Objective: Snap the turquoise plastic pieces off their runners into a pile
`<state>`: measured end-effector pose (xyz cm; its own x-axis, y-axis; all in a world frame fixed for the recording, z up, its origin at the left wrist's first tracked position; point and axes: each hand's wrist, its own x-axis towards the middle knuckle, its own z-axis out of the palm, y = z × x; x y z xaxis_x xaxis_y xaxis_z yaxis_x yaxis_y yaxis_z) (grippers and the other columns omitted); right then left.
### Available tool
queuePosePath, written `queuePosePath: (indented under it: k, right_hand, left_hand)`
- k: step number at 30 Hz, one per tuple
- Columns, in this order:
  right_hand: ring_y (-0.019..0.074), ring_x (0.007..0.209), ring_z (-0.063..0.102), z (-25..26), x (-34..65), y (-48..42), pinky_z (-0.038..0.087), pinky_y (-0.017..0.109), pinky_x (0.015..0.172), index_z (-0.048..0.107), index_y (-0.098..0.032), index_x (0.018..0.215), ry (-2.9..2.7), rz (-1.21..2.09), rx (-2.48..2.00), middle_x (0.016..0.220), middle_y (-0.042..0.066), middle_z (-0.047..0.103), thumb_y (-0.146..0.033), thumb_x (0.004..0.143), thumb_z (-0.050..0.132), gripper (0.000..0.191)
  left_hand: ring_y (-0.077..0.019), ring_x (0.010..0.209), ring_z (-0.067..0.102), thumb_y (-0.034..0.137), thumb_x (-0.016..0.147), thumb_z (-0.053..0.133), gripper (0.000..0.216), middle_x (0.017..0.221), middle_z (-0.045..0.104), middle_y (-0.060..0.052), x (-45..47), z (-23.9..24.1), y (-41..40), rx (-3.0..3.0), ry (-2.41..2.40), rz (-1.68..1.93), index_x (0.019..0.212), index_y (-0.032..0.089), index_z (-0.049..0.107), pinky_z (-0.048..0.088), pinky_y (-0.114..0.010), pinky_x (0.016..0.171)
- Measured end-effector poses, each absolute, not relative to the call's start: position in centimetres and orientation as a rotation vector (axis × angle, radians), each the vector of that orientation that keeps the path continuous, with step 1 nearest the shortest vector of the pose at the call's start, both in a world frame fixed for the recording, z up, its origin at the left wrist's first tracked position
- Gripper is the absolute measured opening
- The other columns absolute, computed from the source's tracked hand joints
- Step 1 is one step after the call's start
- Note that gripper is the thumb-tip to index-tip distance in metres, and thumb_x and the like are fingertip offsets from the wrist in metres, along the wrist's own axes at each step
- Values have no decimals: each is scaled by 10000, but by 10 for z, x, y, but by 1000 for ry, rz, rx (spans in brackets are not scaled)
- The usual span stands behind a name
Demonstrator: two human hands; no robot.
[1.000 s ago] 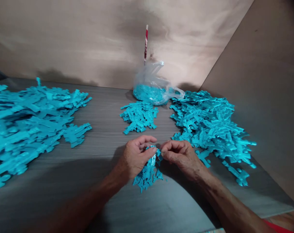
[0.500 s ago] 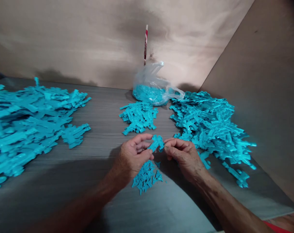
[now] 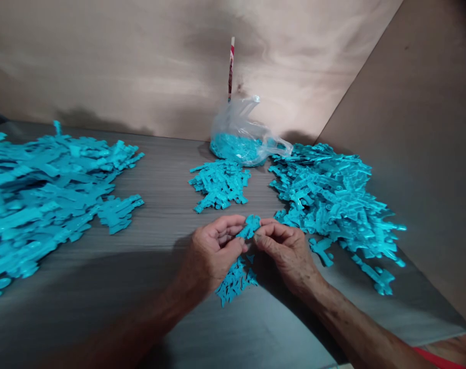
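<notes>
Between my two hands is a flat turquoise plastic piece with a rounded, lobed outline. My left hand pinches its left part between thumb and fingers. At its right edge, my right hand has thumb and forefinger closed on the rim. Below the hands lies a small heap of turquoise scraps, partly covered by my left hand. Just beyond the hands sits a pile of similar turquoise pieces.
A large stack of turquoise pieces spreads over the left of the grey table. Another big pile lies on the right. At the back stands a clear plastic bag holding turquoise bits, with a thin red-and-white stick behind it.
The piece has shifted slightly right and turned in the fingers. My right hand has moved a little left, closer to my left hand.
</notes>
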<state>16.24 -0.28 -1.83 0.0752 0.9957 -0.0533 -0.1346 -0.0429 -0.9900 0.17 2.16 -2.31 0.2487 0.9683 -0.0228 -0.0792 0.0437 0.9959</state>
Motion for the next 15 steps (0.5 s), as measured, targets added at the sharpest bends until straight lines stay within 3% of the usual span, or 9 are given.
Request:
queuePosePath:
  k: [6,15]
  right_hand:
    - [172,688,529,-15,161,-4,415,325,672,708,-203,615,-1137,1207,-1205,698,35,611,-274,715,713,122]
    - [150,645,521,-17,159,-6,405,292,626,670,-179,608,-1190,1111,-1239,657,17,592,-230,726,657,129]
  left_hand:
    - [-186,824,729,146,735,692,303,975,766,-50,3,-24,20,1236,1021,1034,1036,176,716,592,-283,756]
    - [-174,785,735,160,740,680,298,928,778,-27,3,-19,17,1272,1087,1036,1031,177,738,589,-245,733]
